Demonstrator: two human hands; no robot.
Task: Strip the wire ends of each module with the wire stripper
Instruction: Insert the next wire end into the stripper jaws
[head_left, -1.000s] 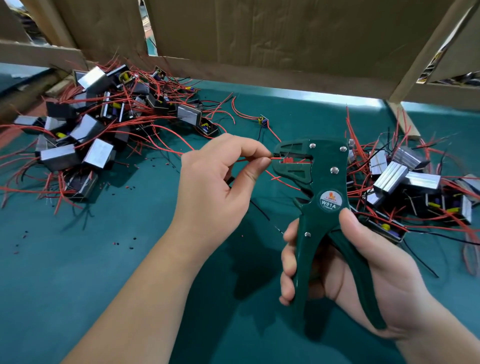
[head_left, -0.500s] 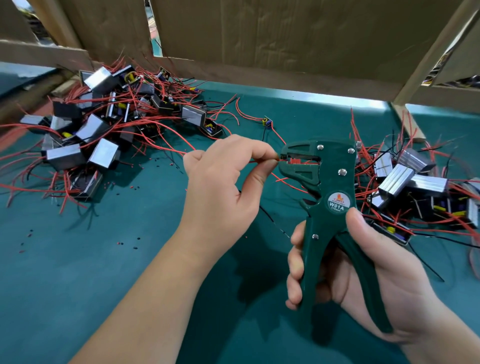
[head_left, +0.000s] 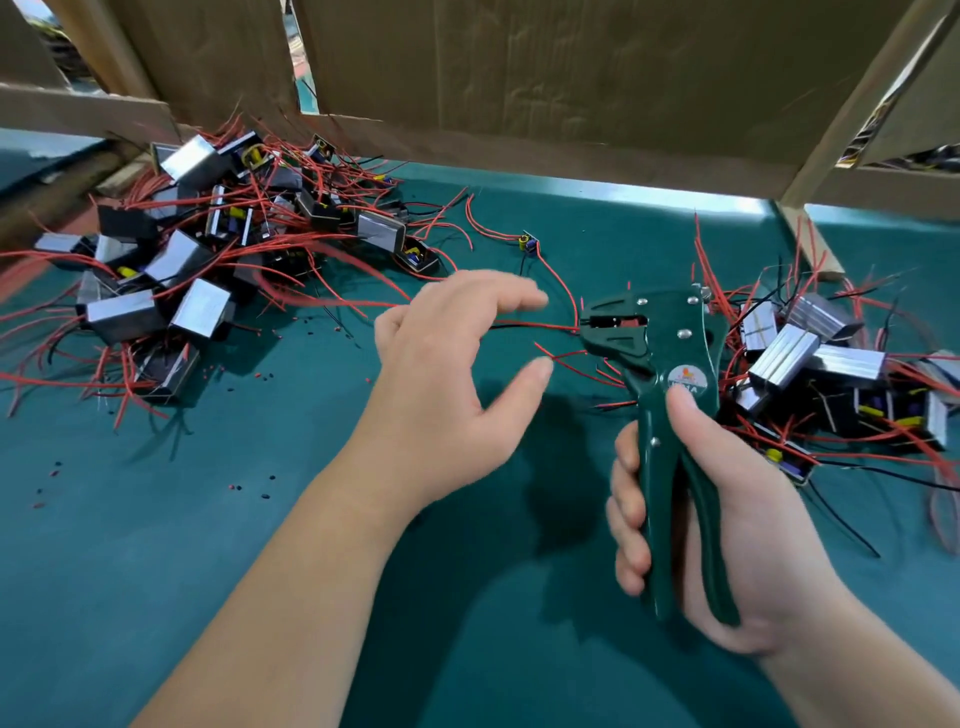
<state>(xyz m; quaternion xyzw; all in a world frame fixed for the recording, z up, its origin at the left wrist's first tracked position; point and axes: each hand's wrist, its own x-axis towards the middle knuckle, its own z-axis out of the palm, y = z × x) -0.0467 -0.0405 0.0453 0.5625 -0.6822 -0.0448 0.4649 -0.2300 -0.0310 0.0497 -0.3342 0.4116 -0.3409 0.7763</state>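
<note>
Bright overhead light, edge motion blur

Bare left forearm (head_left: 291, 582), bare right forearm (head_left: 878, 670), left grip (head_left: 436, 384) and right grip (head_left: 763, 530) bare, fingernails (head_left: 681, 404) short and plain

The wire stripper (head_left: 670, 364) is dark green with silver rivets and a round label below its head. It stands upright right of centre, handles down and squeezed close together in the right hand (head_left: 727, 545), head pointing left. A thin red wire (head_left: 535, 326) runs in from the left and ends in its jaws.

One heap of modules (head_left: 197, 270) lies at the far left: silvery metal-cased boxes with black ends, some showing yellow parts inside, tangled in long red and a few black leads. A second heap (head_left: 821, 364) lies at the right, just behind the stripper. A small bare coil module (head_left: 528, 243) lies alone between the heaps, farther back.
</note>
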